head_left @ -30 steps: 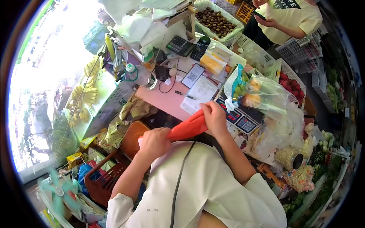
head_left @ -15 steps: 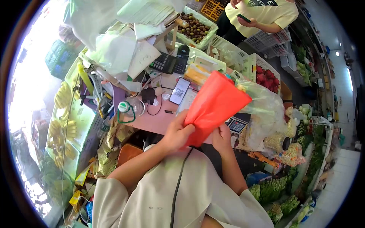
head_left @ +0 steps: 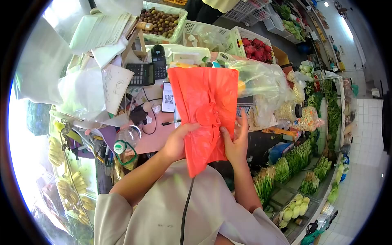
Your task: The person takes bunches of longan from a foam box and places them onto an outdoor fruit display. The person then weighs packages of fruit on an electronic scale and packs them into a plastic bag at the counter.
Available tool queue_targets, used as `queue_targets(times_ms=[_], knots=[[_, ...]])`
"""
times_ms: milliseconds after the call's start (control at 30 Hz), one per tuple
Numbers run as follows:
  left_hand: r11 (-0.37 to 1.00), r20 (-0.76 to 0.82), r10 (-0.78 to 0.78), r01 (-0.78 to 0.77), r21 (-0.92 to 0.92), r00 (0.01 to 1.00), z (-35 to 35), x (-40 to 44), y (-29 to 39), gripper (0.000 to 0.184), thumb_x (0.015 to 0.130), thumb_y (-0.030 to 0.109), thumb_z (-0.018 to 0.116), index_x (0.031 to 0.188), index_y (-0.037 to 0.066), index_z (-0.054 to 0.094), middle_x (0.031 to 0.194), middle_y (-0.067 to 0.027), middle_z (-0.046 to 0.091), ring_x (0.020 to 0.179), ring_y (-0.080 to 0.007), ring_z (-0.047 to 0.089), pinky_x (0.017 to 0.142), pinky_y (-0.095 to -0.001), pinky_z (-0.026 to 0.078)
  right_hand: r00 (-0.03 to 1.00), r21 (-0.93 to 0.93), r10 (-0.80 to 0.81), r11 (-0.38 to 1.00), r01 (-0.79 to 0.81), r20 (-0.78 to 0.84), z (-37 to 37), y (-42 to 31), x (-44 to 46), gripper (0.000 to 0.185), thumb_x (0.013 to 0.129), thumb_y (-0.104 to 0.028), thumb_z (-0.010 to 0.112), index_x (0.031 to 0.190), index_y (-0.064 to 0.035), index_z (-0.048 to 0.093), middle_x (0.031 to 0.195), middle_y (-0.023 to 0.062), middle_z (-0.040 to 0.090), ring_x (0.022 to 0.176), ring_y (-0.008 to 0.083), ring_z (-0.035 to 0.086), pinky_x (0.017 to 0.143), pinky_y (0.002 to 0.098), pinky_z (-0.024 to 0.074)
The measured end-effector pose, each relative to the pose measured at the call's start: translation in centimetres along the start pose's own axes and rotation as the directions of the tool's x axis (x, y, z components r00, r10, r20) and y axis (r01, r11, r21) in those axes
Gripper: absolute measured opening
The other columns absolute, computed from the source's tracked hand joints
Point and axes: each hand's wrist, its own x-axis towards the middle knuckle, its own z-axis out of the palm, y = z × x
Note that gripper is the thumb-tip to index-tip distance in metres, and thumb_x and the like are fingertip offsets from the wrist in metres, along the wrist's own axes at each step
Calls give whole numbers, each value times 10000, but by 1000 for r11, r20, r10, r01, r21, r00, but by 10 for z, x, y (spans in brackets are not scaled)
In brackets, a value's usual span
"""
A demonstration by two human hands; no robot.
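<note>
A red plastic bag (head_left: pixel 206 114) stands nearly upright in front of my chest, creased and gathered down its middle. My left hand (head_left: pixel 178 141) grips its left edge, thumb on the front and the other fingers hidden behind. On the right edge my right hand (head_left: pixel 236 145) holds it with the thumb pressed on the front; its fingers reach up along the side and partly behind. Beyond the bag lies a pink tabletop (head_left: pixel 152 138) with a phone (head_left: pixel 168 98) showing a QR code. A black pen (head_left: pixel 170 122) rests just left of the bag.
A calculator (head_left: pixel 140 74), a clear jar (head_left: pixel 127 141) and stacked papers (head_left: pixel 100 32) are on the left. Crates of brown fruit (head_left: pixel 162 22) and red fruit (head_left: pixel 257 50) stand behind. Clear plastic bags (head_left: pixel 263 83) and green vegetables (head_left: pixel 300 159) are at the right.
The bag has gone from tilted and bunched to upright and spread wider. My right hand has moved from its lower end onto its right edge. The camera view has shifted.
</note>
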Motion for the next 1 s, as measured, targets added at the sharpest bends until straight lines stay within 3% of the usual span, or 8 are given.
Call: queue_targets(times_ms=[100, 167, 300, 467, 567, 667, 833, 1000], knots=[[1000, -14, 11, -10, 25, 1000, -8, 0, 0, 474, 985, 214, 503, 1406, 7, 438, 1325, -134, 574, 1203, -250, 576, 1008, -392, 482, 957, -242, -267, 942, 233, -117, -3, -14, 6, 649, 822, -86, 755, 1399, -8, 468, 1302, 158, 527, 1226, 333, 486, 1006, 412, 426], [993, -2, 46, -46, 110, 999, 6, -7, 2, 493, 1006, 266, 489, 1427, 20, 414, 1339, -125, 560, 1206, -240, 572, 1005, -386, 483, 827, -548, -556, 667, 504, 84, -7, -32, 6, 526, 795, -89, 771, 1282, -17, 588, 1303, 149, 528, 1233, 355, 468, 1018, 437, 413], [927, 41, 81, -90, 364, 996, 24, -19, 5, 610, 1041, 439, 447, 1498, 55, 317, 1391, -103, 500, 1221, -210, 550, 1001, -371, 482, 822, -188, -530, 803, 566, 208, 11, -60, 24, 423, 783, -68, 766, 1186, -19, 646, 1236, 153, 576, 1170, 338, 540, 980, 418, 454], [818, 48, 265, -251, 518, 963, 39, -39, 18, 583, 1074, 371, 396, 1519, 21, 256, 1445, -81, 435, 1337, -173, 399, 1116, -333, 340, 793, -87, -609, 790, 607, 8, 27, -60, 57, 200, 896, -50, 681, 1088, 5, 661, 829, 162, 689, 675, 310, 677, 623, 344, 544], [757, 87, 429, -411, 508, 899, 49, -41, 38, 563, 1070, 310, 432, 1516, 14, 258, 1434, -81, 449, 1313, -174, 430, 1095, -340, 372, 865, 54, -498, 864, 501, -55, 2, -93, 84, 179, 938, -83, 659, 1063, 44, 673, 755, 44, 667, 623, 84, 599, 560, 233, 458], [502, 109, 610, -489, 713, 785, 59, -58, 68, 547, 1034, 184, 514, 1513, 35, 297, 1431, -123, 474, 1197, -174, 556, 994, -338, 465, 896, 402, -407, 801, 443, -176, -18, -138, 120, 165, 956, -80, 648, 1055, 47, 683, 779, -42, 639, 653, 3, 520, 562, 178, 411], [-29, 354, 780, -535, 845, 517, 79, -113, 121, 621, 957, 45, 591, 1508, 37, 304, 1406, -175, 501, 1109, -197, 634, 881, -317, 535, 679, 179, -655, 663, 727, -333, -48, -247, 198, 182, 956, -120, 659, 1026, 44, 689, 732, -23, 631, 651, -2, 512, 580, 175, 404], [-371, 426, 874, -246, 896, 235, 65, -145, 175, 442, 896, 52, 664, 1317, 13, 536, 994, -146, 716, 881, -216, 719, 803, -314, 560, 491, 31, -726, 545, 838, -481, -80, -360, 305, 259, 949, -215, 658, 992, 38, 696, 719, 33, 659, 650, 64, 565, 622, 252, 461]])
